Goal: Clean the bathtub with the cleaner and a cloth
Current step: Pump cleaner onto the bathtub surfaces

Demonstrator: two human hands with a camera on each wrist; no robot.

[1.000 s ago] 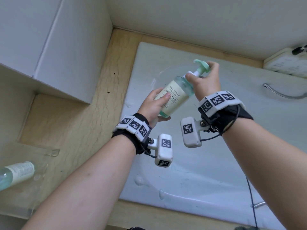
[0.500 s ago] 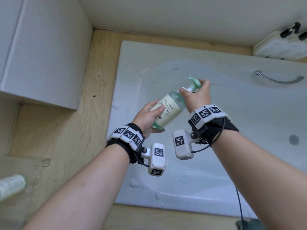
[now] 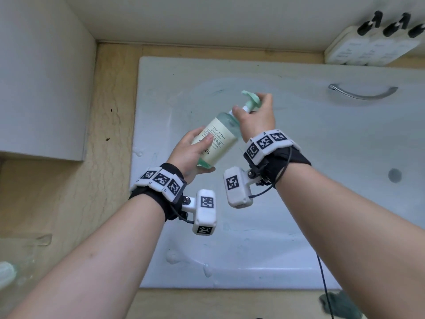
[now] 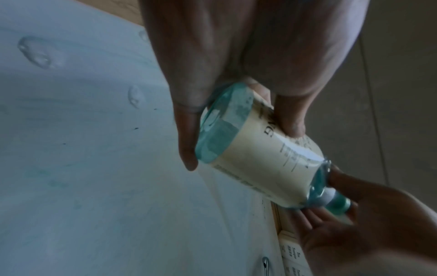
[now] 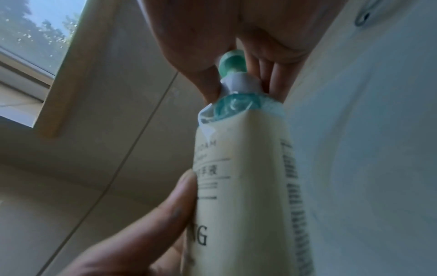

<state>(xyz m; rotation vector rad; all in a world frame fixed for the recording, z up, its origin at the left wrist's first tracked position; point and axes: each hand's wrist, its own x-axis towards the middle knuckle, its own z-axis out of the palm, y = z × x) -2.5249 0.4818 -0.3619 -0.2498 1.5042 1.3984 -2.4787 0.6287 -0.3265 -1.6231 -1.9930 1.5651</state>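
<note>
Hands — two (image 3: 192,153) (image 3: 256,120) — grip one cleaner bottle (image 3: 218,140).

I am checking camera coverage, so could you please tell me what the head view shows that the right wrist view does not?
Only the head view shows the dark cloth at the tub's near edge, the drain and the grab handle. Only the right wrist view shows a window. Both show the cleaner bottle tilted over the bathtub, the left hand gripping its base end and the right hand gripping the pump neck.
</note>
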